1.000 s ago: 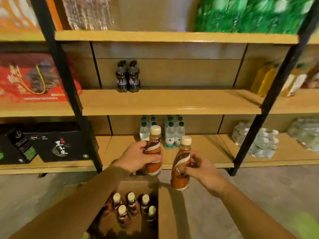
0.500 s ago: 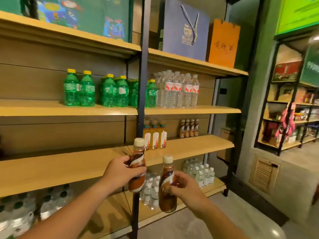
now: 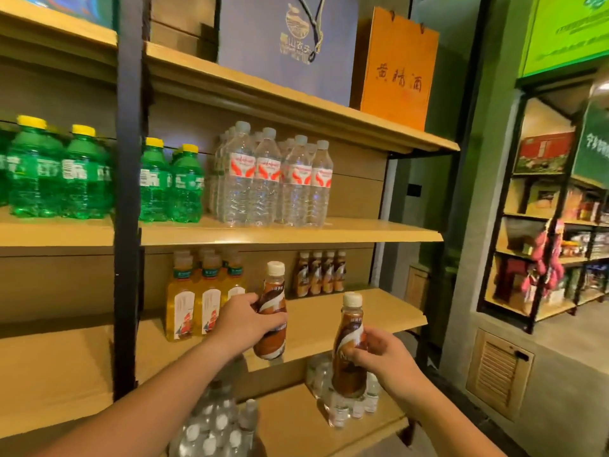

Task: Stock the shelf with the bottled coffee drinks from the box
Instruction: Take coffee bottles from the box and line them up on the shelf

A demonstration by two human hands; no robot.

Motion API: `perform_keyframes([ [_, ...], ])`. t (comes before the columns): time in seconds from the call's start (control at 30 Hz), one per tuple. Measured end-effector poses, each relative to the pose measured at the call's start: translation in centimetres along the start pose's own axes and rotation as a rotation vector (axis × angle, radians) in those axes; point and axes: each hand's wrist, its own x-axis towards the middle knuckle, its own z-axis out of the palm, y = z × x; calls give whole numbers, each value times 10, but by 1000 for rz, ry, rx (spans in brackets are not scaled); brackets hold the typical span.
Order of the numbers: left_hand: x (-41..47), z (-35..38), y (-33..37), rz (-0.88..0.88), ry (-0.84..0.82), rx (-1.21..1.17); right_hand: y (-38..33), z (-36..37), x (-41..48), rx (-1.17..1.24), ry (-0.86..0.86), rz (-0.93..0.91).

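Upright and ready at the middle shelf (image 3: pixel 329 319).
Left grip (image 3: pixel 245 319) wraps one coffee bottle (image 3: pixel 273 305) over the shelf's front edge, nearest the coffee row (image 3: pixel 319 273) at back right; right grip (image 3: pixel 384 356) holds a second coffee bottle (image 3: pixel 348 344) lower, seemingly short of that edge.

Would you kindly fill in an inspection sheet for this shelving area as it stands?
Surface: wooden shelf, bare at the front.
Job's things: left coffee bottle at the shelf's front edge; right coffee bottle lower, short of it; four stocked coffee bottles at the back.
Clutter: yellow drink bottles beside them; green bottles and water bottles above.
Hands: left hand grips one bottle; right hand grips the other.
Cables: nothing seen.
Surroundings: far shelving, wall vent.
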Motion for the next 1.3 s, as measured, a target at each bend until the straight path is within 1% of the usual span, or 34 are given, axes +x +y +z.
perform_keyframes([
  [0.2,78,69,-8,-65,41,85,31,-71,109,16,-56,-74],
  [0.37,134,127,-12,-129,137,126,74,-116,213,9,-133,-100],
  [0.53,187,181,-21,-209,277,176,117,-133,312,-12,-220,-101],
  [0.67,221,206,-32,-262,319,173,142,-131,368,-20,-263,-92],
  [0.77,242,216,-42,-301,347,155,148,-123,394,-1,-261,-90],
  [0.9,270,225,-58,-398,388,172,158,-112,418,-2,-272,-56],
  [1.07,297,238,-78,-453,385,121,173,-99,444,37,-281,9],
  [1.17,309,243,-81,-533,362,202,174,-95,449,38,-318,-4],
  [1.2,309,244,-84,-527,359,241,174,-95,449,46,-320,-10],
  [1.3,296,248,-100,-373,334,283,177,-98,442,104,-353,-7],
])
